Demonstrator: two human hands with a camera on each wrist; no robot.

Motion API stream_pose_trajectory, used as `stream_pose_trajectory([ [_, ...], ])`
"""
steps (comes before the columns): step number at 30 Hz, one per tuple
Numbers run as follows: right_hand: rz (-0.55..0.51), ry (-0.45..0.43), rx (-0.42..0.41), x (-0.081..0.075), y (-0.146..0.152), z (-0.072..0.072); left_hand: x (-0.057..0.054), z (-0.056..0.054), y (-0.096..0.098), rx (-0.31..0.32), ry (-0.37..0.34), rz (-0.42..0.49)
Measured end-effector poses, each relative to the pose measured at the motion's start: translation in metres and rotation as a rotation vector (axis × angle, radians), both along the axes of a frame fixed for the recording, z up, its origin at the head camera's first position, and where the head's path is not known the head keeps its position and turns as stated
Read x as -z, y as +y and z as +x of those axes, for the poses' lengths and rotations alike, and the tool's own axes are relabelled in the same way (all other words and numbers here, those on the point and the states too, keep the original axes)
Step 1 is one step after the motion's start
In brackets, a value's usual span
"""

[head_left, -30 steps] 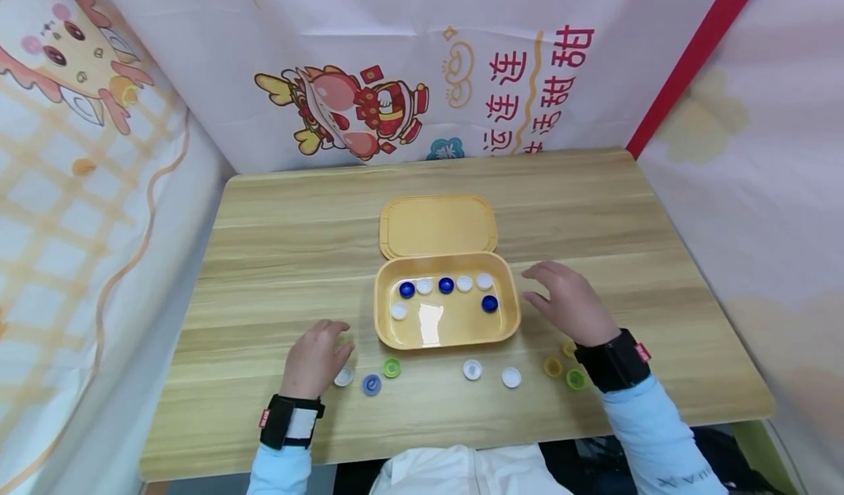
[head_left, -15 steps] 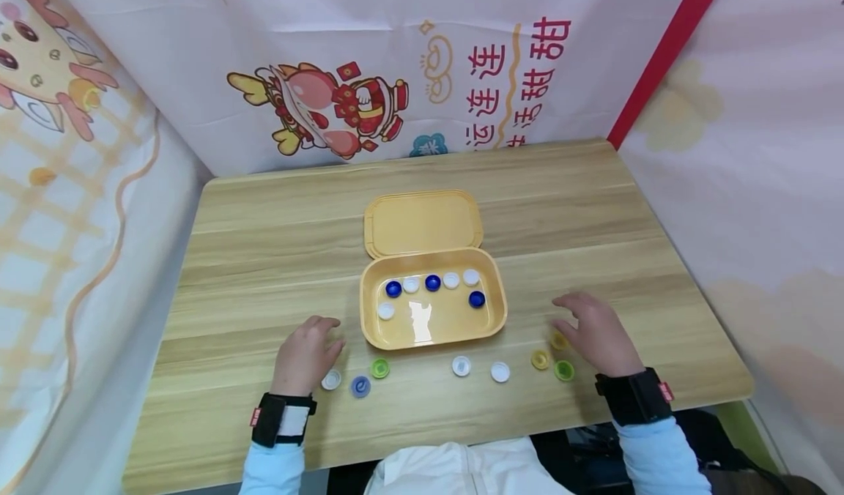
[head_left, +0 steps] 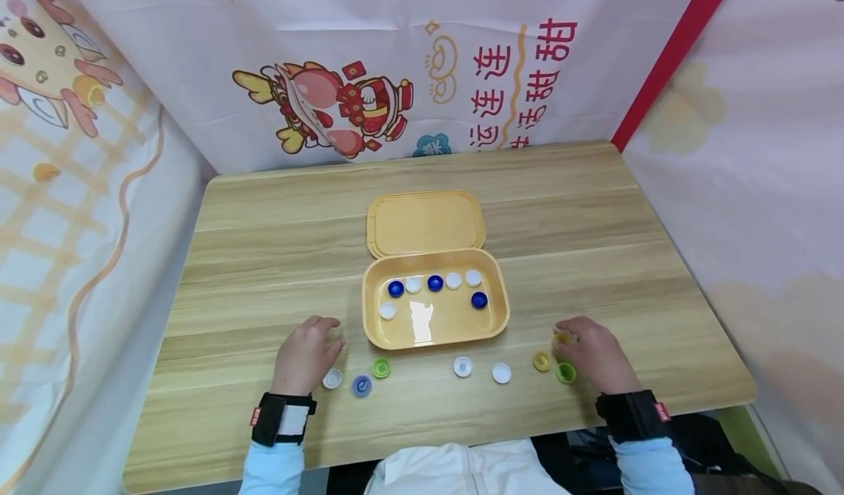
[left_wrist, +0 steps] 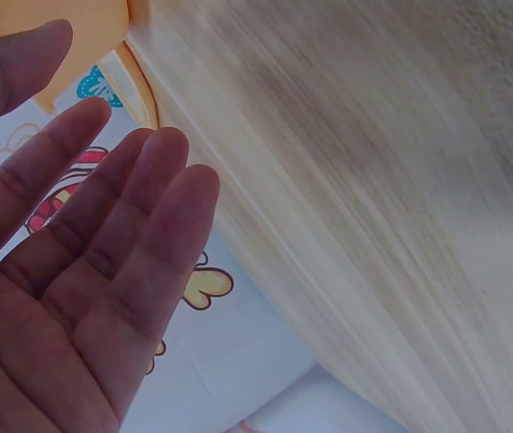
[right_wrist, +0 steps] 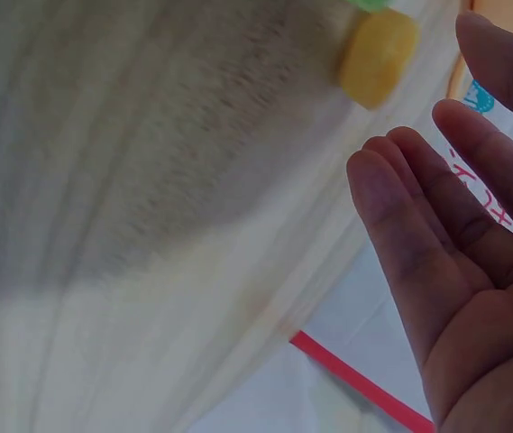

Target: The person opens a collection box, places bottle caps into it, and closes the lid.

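My right hand point(head_left: 596, 356) is over the right-hand cluster of bottle caps, its fingers loosely bent around the space by a yellow cap point(head_left: 560, 338) that they partly cover. In the right wrist view a yellow cap point(right_wrist: 380, 59) lies apart from the fingertips, and nothing is held. Close by are another yellow cap point(head_left: 541, 361) and a green cap point(head_left: 565, 373). My left hand point(head_left: 305, 356) rests relaxed at the left, beside a white cap point(head_left: 332, 378). The left wrist view shows its palm point(left_wrist: 31, 334) bare, fingers slightly bent.
A yellow tray point(head_left: 435, 340) holds several blue and white caps. Its lid point(head_left: 426, 222) lies behind it. In front are a blue cap point(head_left: 361, 386), a green cap point(head_left: 381, 367) and two white caps point(head_left: 463, 367). Printed cloth surrounds the wooden table point(head_left: 264, 261).
My right hand has moved from beside the tray's right rim toward the near edge, down to the yellow and green caps. The left hand stays in place; the head view has shifted slightly.
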State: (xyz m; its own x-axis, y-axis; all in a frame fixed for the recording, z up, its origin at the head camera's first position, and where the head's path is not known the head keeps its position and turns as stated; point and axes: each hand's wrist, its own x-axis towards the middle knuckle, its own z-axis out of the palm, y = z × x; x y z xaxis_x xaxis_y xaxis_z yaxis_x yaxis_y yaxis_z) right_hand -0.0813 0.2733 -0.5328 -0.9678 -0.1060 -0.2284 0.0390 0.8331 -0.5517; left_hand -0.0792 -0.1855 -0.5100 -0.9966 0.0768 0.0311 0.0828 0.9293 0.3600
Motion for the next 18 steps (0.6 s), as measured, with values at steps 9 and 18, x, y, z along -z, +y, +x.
stream_pose_trajectory([
  [9,0.061,0.08,-0.041,0.016,-0.003,0.002,0.001,-0.001,0.0,0.003,-0.014,0.002],
  [18,0.081,0.117,-0.062,0.014,-0.005,0.001,-0.001,0.0,0.0,0.005,-0.008,0.004],
])
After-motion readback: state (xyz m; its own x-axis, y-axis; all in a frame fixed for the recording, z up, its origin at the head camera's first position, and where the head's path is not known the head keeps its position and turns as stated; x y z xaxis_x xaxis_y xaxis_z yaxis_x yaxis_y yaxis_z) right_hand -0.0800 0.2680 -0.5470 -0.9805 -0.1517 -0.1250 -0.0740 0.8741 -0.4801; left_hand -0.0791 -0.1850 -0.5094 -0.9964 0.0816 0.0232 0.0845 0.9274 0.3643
